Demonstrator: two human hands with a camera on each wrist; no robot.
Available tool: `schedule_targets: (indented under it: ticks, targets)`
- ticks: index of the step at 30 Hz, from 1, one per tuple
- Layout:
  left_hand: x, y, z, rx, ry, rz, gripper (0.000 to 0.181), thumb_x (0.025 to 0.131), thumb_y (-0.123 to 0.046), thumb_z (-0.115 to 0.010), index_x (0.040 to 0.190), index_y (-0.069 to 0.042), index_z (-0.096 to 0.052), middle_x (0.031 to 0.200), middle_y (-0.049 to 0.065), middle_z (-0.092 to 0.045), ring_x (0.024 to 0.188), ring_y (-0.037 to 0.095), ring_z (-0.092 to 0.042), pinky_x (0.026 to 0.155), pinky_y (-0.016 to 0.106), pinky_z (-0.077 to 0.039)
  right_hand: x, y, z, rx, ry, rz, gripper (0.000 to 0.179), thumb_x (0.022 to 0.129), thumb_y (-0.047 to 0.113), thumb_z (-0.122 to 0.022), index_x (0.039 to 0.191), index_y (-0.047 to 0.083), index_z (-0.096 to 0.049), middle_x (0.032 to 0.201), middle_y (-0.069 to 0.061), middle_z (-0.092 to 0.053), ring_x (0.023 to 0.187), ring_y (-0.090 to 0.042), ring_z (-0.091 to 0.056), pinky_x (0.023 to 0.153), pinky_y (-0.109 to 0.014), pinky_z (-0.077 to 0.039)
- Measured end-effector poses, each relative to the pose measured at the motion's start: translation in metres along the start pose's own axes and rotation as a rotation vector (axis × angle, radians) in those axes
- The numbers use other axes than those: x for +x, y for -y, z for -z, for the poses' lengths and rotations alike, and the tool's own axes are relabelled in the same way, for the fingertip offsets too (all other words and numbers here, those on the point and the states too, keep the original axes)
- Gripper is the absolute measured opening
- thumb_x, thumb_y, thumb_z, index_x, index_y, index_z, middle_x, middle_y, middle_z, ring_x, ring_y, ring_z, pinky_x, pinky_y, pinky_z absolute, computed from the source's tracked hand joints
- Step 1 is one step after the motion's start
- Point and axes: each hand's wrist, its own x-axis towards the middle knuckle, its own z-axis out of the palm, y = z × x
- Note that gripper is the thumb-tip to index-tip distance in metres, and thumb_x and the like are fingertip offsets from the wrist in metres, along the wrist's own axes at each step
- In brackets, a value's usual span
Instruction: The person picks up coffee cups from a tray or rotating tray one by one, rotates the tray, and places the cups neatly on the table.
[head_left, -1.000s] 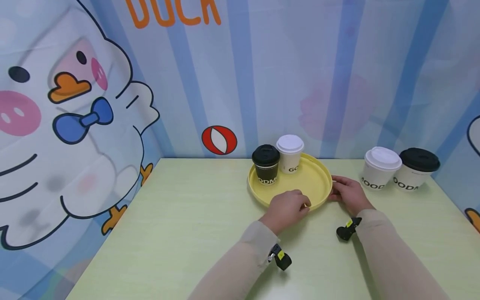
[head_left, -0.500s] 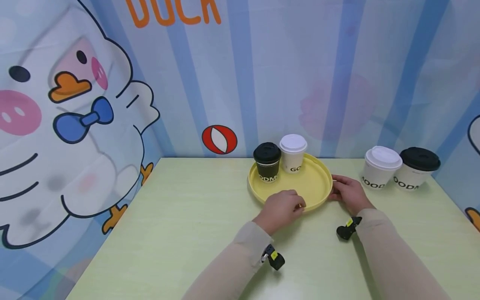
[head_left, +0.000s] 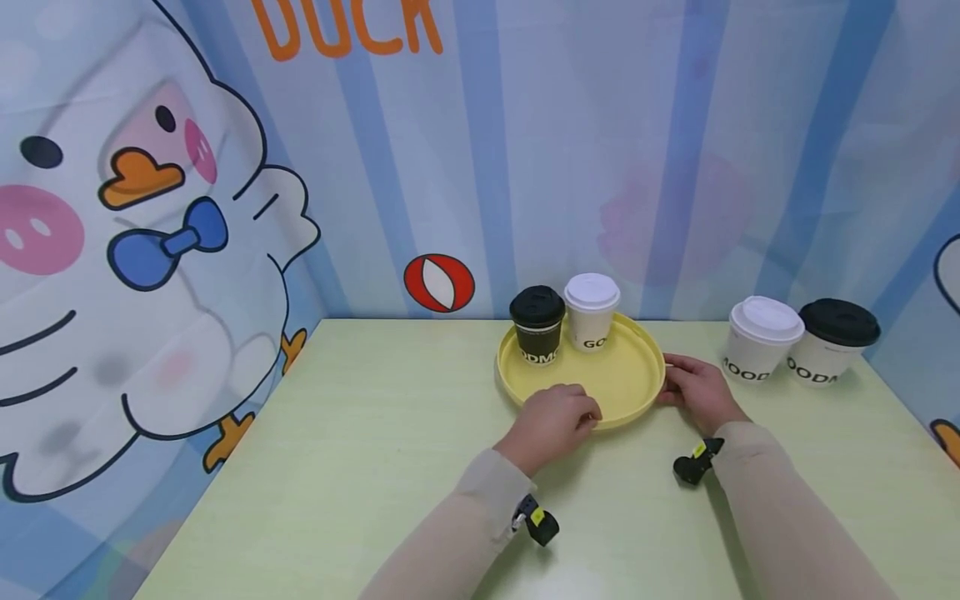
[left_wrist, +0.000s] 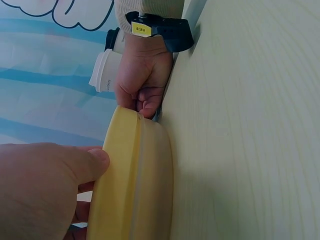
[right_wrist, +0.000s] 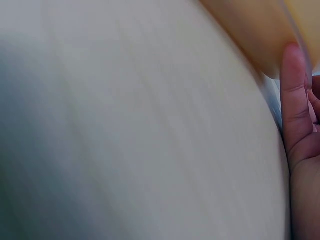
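Observation:
A round yellow tray (head_left: pixel 626 379) rests on the table, bearing two small lidded paper cups near its far left side: a black cup (head_left: pixel 537 329) and a white cup (head_left: pixel 592 317). My left hand (head_left: pixel 551 421) pinches the tray's front rim; in the left wrist view its thumb (left_wrist: pixel 95 162) lies against the edge while the fingers are partly hidden behind it. At the tray's right edge, my right hand (head_left: pixel 701 390) holds the rim, fingers bent. The right wrist view shows the right thumb (right_wrist: pixel 294 75) against the underside of the wall.
Right of the tray stand two larger paper cups, one white-lidded (head_left: pixel 761 337) and one black-lidded (head_left: pixel 836 340). A duck-print cloth (head_left: pixel 360 200) hangs along the table's back edge. Wood-grain tabletop (head_left: pixel 360 442) extends left of the tray.
The tray has turned clockwise as seen from above, and both cups on it have shifted right. My left hand has moved left with the front rim. The right hand stays in place.

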Motion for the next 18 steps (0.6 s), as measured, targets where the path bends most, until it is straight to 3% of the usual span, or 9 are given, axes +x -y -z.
schedule_targets:
  ticks: [7,18]
  targets:
    - [-0.004,0.006,-0.001,0.022,-0.026,-0.012,0.013,0.098,-0.026,-0.068,0.107,-0.023,-0.077,0.1,-0.01,-0.069,0.091,0.01,-0.063,0.077,0.021,-0.051,-0.009,0.012,-0.003,-0.004,0.001,0.004,0.053,0.107,0.017,-0.045,0.154,-0.006,-0.033,0.096,0.002,-0.066,0.085,-0.007,-0.064,0.079,-0.025,-0.059]
    - [-0.012,0.015,-0.003,0.081,-0.064,-0.025,0.01,0.098,-0.024,-0.068,0.104,-0.024,-0.076,0.098,-0.011,-0.069,0.088,0.01,-0.061,0.079,0.025,-0.049,-0.002,0.003,-0.002,-0.026,-0.006,0.01,0.053,0.108,0.021,-0.045,0.154,-0.003,-0.034,0.1,0.001,-0.065,0.088,-0.007,-0.064,0.08,-0.024,-0.059]
